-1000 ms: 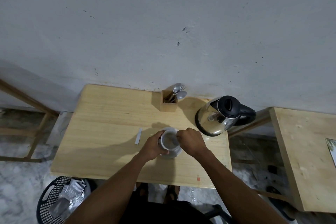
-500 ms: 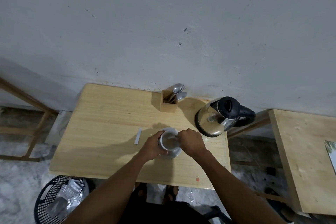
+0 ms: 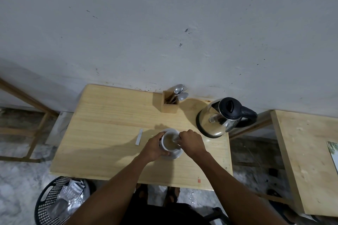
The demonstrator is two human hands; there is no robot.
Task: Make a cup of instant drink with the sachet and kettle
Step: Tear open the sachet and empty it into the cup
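A steel kettle (image 3: 218, 117) with a black lid stands at the wooden table's (image 3: 109, 115) back right, a wooden cutlery holder (image 3: 169, 103) with spoons behind, a torn white strip (image 3: 139, 136) left of the cup. The white cup (image 3: 169, 141) of pale drink sits on a saucer (image 3: 176, 154). The left hand (image 3: 154, 147) wraps the cup's side; the right hand (image 3: 192, 142) pinches a spoon (image 3: 176, 139) dipped in it.

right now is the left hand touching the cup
Touching. The head view shows the left hand wrapped around the side of the cup, with no gap.
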